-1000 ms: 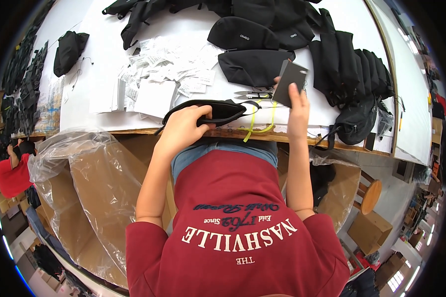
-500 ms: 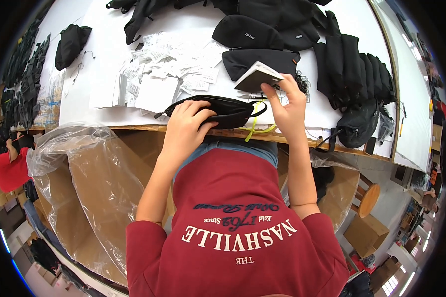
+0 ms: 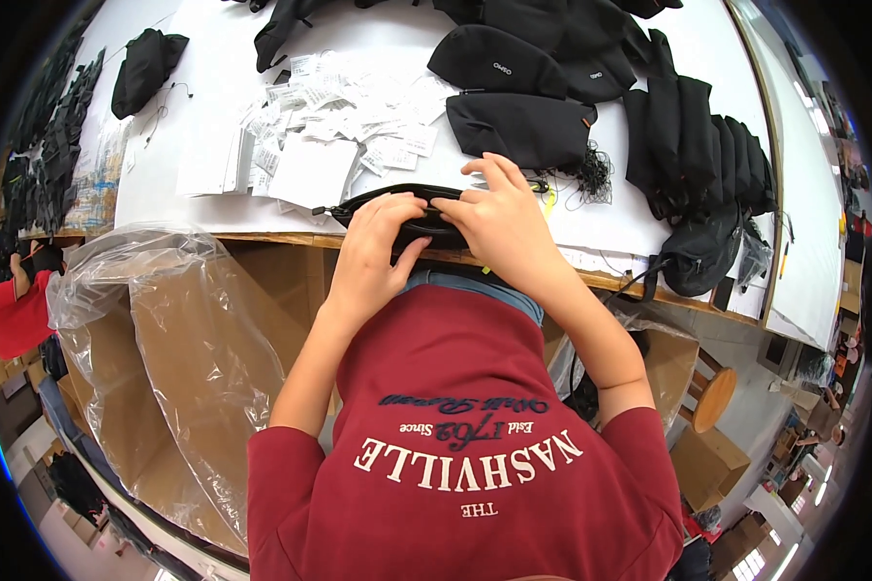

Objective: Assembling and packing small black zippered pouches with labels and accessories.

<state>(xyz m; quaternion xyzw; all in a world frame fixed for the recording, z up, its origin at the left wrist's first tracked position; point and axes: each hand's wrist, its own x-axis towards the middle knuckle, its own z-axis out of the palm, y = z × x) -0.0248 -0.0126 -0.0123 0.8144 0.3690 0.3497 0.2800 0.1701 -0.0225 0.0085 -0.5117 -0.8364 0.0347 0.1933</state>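
Hands point(image 3: 446, 232) on pouch point(image 3: 397, 205), table edge point(image 3: 262, 235).

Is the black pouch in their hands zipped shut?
Cannot tell: both hands, left hand and right hand, cover most of the black pouch.

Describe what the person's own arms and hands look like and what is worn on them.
Both forearms are bare from the elbow down. The left hand and right hand wear no gloves, and no rings, watch or bracelet can be seen. Short dark red sleeves of a T-shirt with white lettering cover the upper arms.
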